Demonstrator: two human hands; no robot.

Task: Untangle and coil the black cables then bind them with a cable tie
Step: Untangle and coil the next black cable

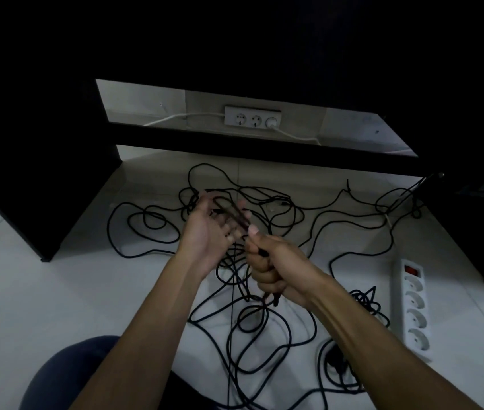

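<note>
Black cables lie in loose tangled loops over the white tiled floor, from under the dark desk to my knees. My right hand grips a bunch of cable strands in a fist, and their ends stick out below it. A few strands run taut up and left from that fist to my left hand. That hand's palm faces me with its fingers spread and the strands lying across them. No cable tie is visible.
A white power strip lies on the floor at the right. A white wall socket block with a white lead sits behind the desk's crossbar. Dark desk legs stand left and right. My knee is at bottom left.
</note>
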